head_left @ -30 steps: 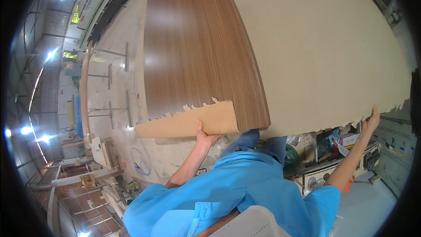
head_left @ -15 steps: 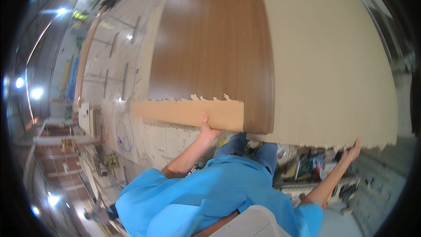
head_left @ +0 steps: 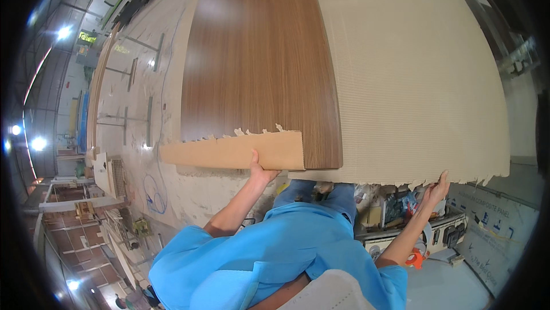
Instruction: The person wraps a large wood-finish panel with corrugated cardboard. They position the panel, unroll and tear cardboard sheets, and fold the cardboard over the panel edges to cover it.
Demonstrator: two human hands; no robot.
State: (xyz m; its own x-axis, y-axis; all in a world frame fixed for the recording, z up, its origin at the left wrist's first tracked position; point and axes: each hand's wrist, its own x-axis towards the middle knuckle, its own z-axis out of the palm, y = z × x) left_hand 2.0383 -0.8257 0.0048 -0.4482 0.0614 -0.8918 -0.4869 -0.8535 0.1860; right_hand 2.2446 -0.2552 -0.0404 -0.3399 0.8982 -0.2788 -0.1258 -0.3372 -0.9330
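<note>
A long brown wood-grain panel (head_left: 260, 63) lies flat before me, on a wide corrugated cardboard sheet (head_left: 412, 81) that spreads out to its right. Over the panel's near left end lies a tan cardboard flap (head_left: 235, 150) with a ragged, torn far edge. My left hand (head_left: 262, 172) grips this flap at its near edge, thumb on top and the other fingers hidden underneath. At the sheet's frayed near edge, on the right, my right hand (head_left: 437, 188) is closed on the cardboard, its fingers partly hidden.
Below the sheet's near edge, a cluttered cart or shelf (head_left: 395, 218) holds tools and bags. An orange item (head_left: 415, 259) is beside my right forearm. A blue hose (head_left: 154, 194) lies coiled on the floor at left. Metal frames (head_left: 150, 121) stand farther off.
The whole scene has shifted a little to the left in the picture. Both hands keep their holds on the cardboard, and the flap still covers the panel's near end.
</note>
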